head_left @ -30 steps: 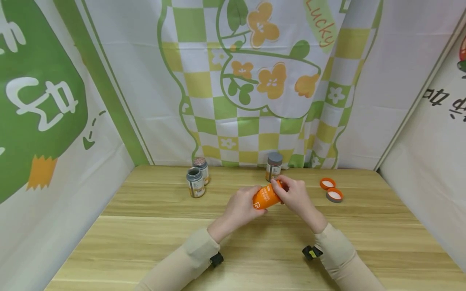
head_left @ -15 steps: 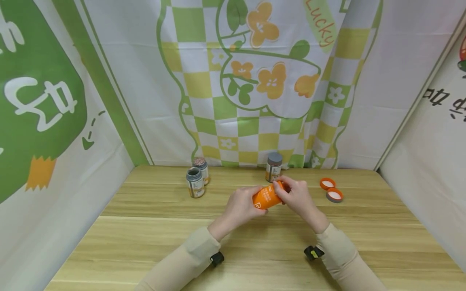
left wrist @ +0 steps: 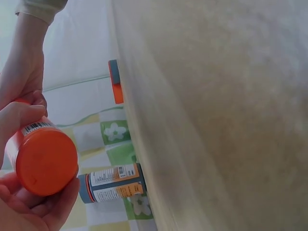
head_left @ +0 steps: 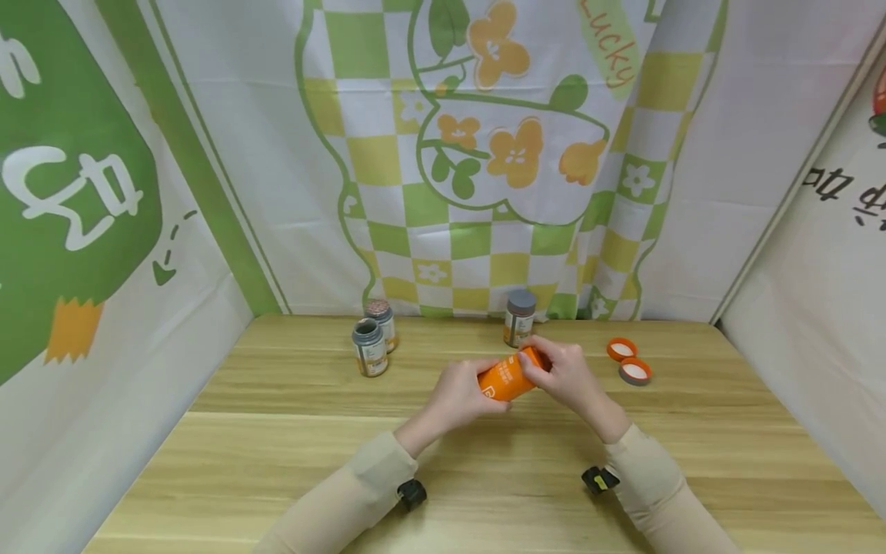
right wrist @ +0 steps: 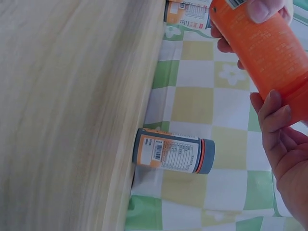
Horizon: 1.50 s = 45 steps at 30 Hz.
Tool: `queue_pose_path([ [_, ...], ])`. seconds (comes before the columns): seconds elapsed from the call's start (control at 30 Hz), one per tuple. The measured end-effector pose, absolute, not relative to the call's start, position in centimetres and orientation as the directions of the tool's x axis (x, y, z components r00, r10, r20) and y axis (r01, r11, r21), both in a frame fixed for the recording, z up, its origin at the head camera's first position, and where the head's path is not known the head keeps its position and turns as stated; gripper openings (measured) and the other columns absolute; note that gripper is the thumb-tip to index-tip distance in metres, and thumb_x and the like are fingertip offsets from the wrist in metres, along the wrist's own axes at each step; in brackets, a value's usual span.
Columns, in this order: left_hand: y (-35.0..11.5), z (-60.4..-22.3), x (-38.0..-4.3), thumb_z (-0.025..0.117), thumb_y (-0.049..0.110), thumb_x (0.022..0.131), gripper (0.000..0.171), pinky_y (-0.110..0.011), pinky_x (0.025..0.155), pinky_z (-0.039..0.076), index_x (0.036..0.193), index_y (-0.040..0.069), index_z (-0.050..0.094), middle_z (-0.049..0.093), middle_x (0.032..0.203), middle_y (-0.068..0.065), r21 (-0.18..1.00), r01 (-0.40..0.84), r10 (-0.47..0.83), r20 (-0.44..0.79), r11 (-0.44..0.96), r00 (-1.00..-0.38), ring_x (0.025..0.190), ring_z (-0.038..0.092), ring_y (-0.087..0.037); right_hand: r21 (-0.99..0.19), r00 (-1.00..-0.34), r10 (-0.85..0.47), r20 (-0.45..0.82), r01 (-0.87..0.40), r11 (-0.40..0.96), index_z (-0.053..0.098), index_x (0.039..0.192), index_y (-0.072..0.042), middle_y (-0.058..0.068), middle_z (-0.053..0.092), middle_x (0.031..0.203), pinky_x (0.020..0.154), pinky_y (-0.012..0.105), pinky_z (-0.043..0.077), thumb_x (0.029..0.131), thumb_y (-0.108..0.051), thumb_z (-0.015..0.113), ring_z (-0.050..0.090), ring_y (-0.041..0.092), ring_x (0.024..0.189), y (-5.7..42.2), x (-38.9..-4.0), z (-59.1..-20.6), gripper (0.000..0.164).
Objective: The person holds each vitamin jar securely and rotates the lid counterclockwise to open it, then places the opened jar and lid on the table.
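An orange bottle (head_left: pixel 504 380) is held tilted over the table, its flat orange base facing the camera in the left wrist view. My left hand (head_left: pixel 457 400) grips the body near the base, thumb on one side and fingers on the other. At the opposite end, my right hand (head_left: pixel 569 381) has its fingers and thumb curled round the orange cap (head_left: pixel 534 357). The right wrist view shows fingertips (right wrist: pixel 273 103) against this end. Behind the hands stands a grey-lidded jar (head_left: pixel 520 317), upright.
At the back left of the wooden table (head_left: pixel 277 462) stand an open grey jar (head_left: pixel 371 355) and a second jar (head_left: pixel 389 327) with a pinkish speckled top. Two loose caps (head_left: pixel 634 373) lie inside up at the right. A patterned cloth (head_left: pixel 471 238) hangs along the back edge.
The orange bottle has turned slightly in my hands, and its printed text has shifted. My right wrist has moved a little to the right. Jars and loose caps stay put.
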<state>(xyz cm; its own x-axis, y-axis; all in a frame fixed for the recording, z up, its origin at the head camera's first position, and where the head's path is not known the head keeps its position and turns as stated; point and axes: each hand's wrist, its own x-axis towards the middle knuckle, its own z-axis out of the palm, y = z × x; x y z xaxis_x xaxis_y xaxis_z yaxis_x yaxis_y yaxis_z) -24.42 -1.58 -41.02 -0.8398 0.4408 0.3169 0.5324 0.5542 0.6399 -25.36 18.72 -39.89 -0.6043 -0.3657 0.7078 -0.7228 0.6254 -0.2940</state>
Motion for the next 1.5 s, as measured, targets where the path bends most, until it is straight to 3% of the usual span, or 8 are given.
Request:
queue_pose_path([
  [0.33,-1.9,-40.4,-24.5,0.084,0.027,0.065,0.055,-0.023,0.067,0.049,0.115,0.013,0.068,0.071,0.098,0.000,0.713,0.492,0.472,0.252,0.500,-0.844,0.076,0.059,-0.008,-0.230,-0.533,-0.408,0.741,-0.773,0.591,0.064,0.095,-0.010,0.004,0.067,0.083,0.050,0.019,0.046,0.083,-0.013,0.064,0.051,0.006,0.059,18.9,-25.2,-40.0,0.012],
  [0.5,-2.0,-39.9,-24.4,0.084,0.029,0.065,0.053,-0.024,0.066,0.049,0.114,0.014,0.069,0.071,0.095,0.002,0.731,0.469,0.483,0.216,0.496,-0.848,0.075,0.059,-0.008,-0.193,-0.476,-0.427,0.769,-0.809,0.555,0.063,0.099,-0.010,0.005,0.068,0.092,0.056,0.022,0.050,0.087,-0.018,0.061,0.058,0.010,0.068,19.1,-25.2,-40.1,0.014],
  [0.67,-2.2,-39.4,-24.3,0.083,0.031,0.065,0.054,-0.024,0.065,0.048,0.115,0.016,0.068,0.071,0.095,0.002,0.732,0.452,0.484,0.190,0.510,-0.854,0.074,0.058,-0.009,-0.223,-0.474,-0.424,0.771,-0.826,0.519,0.063,0.104,-0.010,0.004,0.068,0.098,0.059,0.023,0.052,0.092,-0.024,0.058,0.061,0.011,0.074,19.2,-25.0,-40.2,0.019],
  [1.03,-2.3,-39.0,-24.0,0.083,0.029,0.065,0.055,-0.025,0.068,0.048,0.115,0.012,0.067,0.070,0.099,-0.001,0.714,0.479,0.481,0.224,0.511,-0.848,0.077,0.059,-0.009,-0.415,-0.590,-0.396,0.703,-0.793,0.446,0.061,0.114,-0.008,0.008,0.066,0.109,0.060,0.026,0.053,0.094,-0.015,0.057,0.060,0.009,0.078,18.9,-24.5,-40.1,0.021],
  [1.23,-2.2,-38.8,-24.0,0.083,0.024,0.064,0.054,-0.026,0.067,0.048,0.114,0.011,0.067,0.070,0.097,-0.002,0.699,0.485,0.455,0.251,0.525,-0.854,0.076,0.058,-0.010,-0.552,-0.705,-0.323,0.631,-0.701,0.451,0.061,0.116,-0.008,0.008,0.066,0.109,0.062,0.028,0.054,0.097,-0.010,0.051,0.061,0.012,0.080,18.3,-23.6,-39.0,0.022],
  [1.5,-2.2,-38.7,-24.0,0.082,0.023,0.063,0.055,-0.024,0.065,0.046,0.114,0.011,0.067,0.070,0.094,-0.001,0.662,0.512,0.445,0.288,0.547,-0.848,0.073,0.057,-0.010,-0.703,-0.845,-0.217,0.489,-0.529,0.475,0.063,0.115,-0.015,0.001,0.067,0.105,0.067,0.027,0.054,0.100,-0.026,0.047,0.062,0.015,0.084,17.9,-23.1,-38.4,0.024],
])
